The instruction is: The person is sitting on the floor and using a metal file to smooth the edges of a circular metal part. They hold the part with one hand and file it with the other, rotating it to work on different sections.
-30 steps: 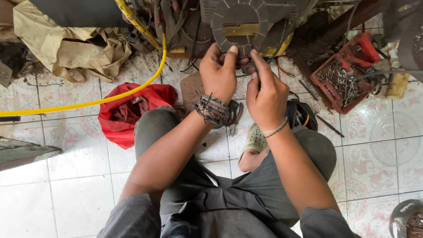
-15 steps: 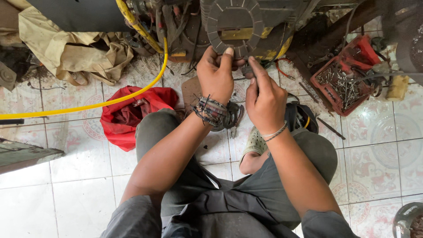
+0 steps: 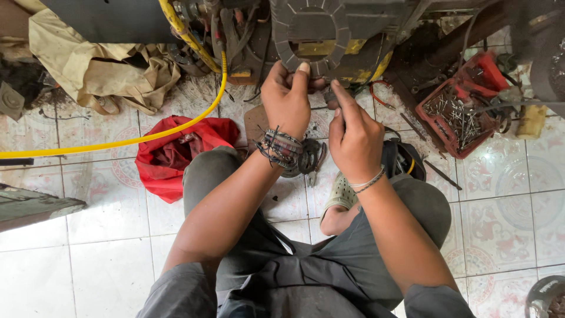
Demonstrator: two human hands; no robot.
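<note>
I squat on a tiled floor before a dark round slotted metal part (image 3: 311, 35) of a machine. My left hand (image 3: 286, 97), with dark cord bracelets on the wrist, reaches up with its fingers curled at the lower rim of that part, seemingly pinching something small. My right hand (image 3: 353, 134), wearing a thin bracelet, is just right of it with the index finger stretched toward the same spot; what its fingers hold is hidden. A sandalled foot (image 3: 339, 197) shows between my knees.
A yellow hose (image 3: 147, 136) runs across the floor from the left up to the machine. A red cloth (image 3: 176, 150) lies left of my knee, a tan cloth (image 3: 100, 68) behind it. A red tray of nails and screws (image 3: 456, 115) sits right.
Both hands shifted slightly down and apart at the part's lower rim; the right index finger now points up toward it. The view moved a little.
</note>
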